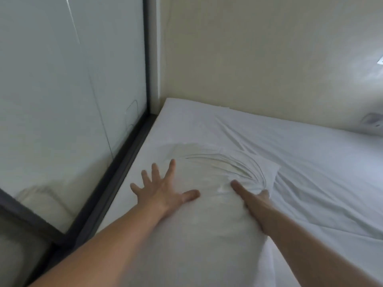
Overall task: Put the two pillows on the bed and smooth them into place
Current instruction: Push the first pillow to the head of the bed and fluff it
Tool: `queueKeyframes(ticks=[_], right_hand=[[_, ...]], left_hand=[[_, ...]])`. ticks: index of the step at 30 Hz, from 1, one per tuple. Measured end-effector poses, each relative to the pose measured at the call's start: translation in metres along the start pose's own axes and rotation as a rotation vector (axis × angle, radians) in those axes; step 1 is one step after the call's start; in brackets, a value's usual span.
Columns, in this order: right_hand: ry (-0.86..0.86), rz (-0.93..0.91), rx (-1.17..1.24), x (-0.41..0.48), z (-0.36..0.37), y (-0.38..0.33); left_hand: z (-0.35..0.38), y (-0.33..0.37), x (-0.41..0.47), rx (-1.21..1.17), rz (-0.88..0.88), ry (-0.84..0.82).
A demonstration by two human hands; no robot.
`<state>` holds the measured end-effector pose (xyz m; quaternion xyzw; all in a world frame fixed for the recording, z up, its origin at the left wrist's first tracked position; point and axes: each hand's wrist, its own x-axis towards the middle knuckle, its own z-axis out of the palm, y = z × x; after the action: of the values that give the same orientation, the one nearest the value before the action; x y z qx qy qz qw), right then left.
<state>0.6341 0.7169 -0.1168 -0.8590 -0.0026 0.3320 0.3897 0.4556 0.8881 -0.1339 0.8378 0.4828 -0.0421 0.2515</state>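
A white pillow [207, 220] lies on the white-sheeted bed [321, 172], near the bed's left edge. My left hand [163, 187] rests flat on the pillow's left part, fingers spread wide. My right hand [252, 199] presses into the pillow's right side, thumb on top and fingers curled around its edge, bunching the cover into creases. I see only one pillow.
A frosted glass partition [62, 90] with a dark frame [116, 179] runs along the bed's left side. A cream wall [248, 59] stands behind the bed's head. The sheet is wrinkled to the right of the pillow.
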Motion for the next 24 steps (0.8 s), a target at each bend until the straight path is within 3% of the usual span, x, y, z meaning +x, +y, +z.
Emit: queueKeyframes(ticks=[2, 4, 6, 8, 11, 14, 16, 18, 20, 22, 24], right_hand=[[0.05, -0.001, -0.049, 0.028, 0.021, 0.002], [0.09, -0.009, -0.258, 0.055, 0.039, 0.022], [0.074, -0.037, -0.371, 0.07, 0.056, 0.042], [0.009, -0.081, -0.357, 0.07, 0.057, 0.042], [0.048, -0.191, -0.24, 0.048, 0.032, -0.004], [0.18, -0.382, -0.205, 0.059, 0.004, -0.088], [0.241, -0.403, -0.217, 0.09, -0.006, -0.157], [0.307, -0.298, -0.308, 0.134, -0.004, -0.211], [0.262, -0.231, -0.489, 0.173, 0.023, -0.225], [0.077, -0.176, -0.536, 0.201, 0.071, -0.194], [0.046, -0.111, -0.559, 0.228, 0.118, -0.152]], left_hand=[[0.029, -0.001, 0.027, -0.013, -0.033, -0.029], [0.067, -0.003, 0.039, 0.056, -0.066, -0.055], [0.095, -0.009, 0.038, 0.16, -0.04, -0.005], [0.097, -0.008, 0.032, 0.059, -0.012, -0.008], [0.045, 0.023, 0.03, -0.217, -0.003, 0.128], [-0.026, 0.065, 0.074, -0.241, 0.083, 0.443], [-0.07, 0.091, 0.131, -0.244, 0.113, 0.515], [-0.098, 0.11, 0.202, -0.108, 0.065, 0.461], [-0.089, 0.11, 0.257, 0.067, 0.019, 0.309], [-0.046, 0.091, 0.286, 0.117, 0.028, 0.134], [0.012, 0.066, 0.303, 0.139, 0.012, 0.116]])
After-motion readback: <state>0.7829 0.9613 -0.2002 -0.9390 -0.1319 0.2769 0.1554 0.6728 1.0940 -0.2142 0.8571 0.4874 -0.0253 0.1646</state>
